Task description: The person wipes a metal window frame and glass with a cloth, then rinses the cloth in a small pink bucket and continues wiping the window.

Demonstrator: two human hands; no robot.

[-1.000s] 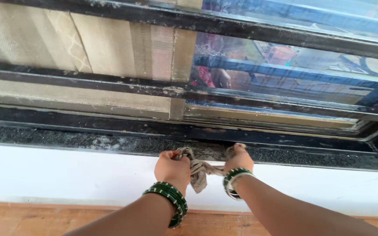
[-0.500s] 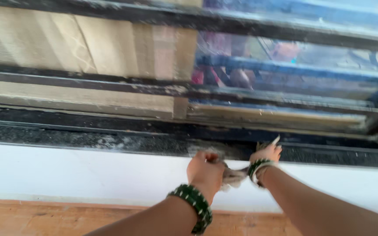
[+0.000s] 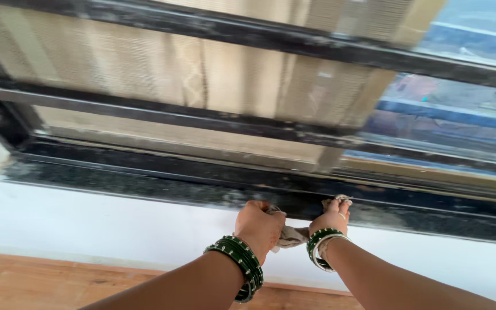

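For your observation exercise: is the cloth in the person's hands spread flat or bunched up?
Bunched up. The cloth is twisted into a rope between the left hand and right hand.

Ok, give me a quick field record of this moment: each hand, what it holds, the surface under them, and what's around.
left hand: closed on one end of the cloth, at the sill's front edge
right hand: closed on the other end, knuckles over the sill
cloth: grey-beige rag, bunched between both fists
sill: dark speckled stone, dusty pale patches
window frame: black bars, grimy
wall: white, below the sill
bangles: green, on both wrists
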